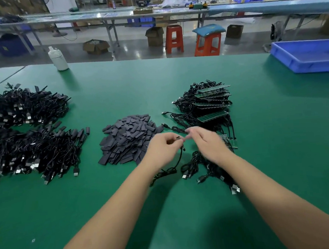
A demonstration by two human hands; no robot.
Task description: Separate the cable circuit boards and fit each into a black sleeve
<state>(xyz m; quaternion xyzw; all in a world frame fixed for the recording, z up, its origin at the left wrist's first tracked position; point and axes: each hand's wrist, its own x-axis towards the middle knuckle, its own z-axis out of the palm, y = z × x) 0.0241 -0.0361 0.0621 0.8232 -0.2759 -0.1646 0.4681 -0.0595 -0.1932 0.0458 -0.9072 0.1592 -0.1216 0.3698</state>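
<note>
green matting (258, 137) covers the whole workbench, with a factory floor, long tables and orange stools (173, 38) behind it. far left, two big heaps of finished black usb cables (30, 133), their ends already in dark sleeves. behind them, near the back edge, stands a white plastic bottle (58, 58). moving to the middle, a pile of flat black sleeves (127, 139) lies loose on the mat, just left of the hands. left hand (164, 150) now, fingers curled, pinching the small end of a black cable (178, 159) that trails down and back toward the person. right hand (208, 143) is touching it fingertip to fingertip, pinching at the same spot, though what sits between those blurred fingers i cannot tell. under the right wrist, a tangle of loose cables with usb plugs (207, 170), and a small circuit board (228, 141) peeking out beside the hand. just behind, a stack of green circuit board panels (212, 103) with cables attached. far right, a blue plastic tray (310, 55) at the back corner.
</note>
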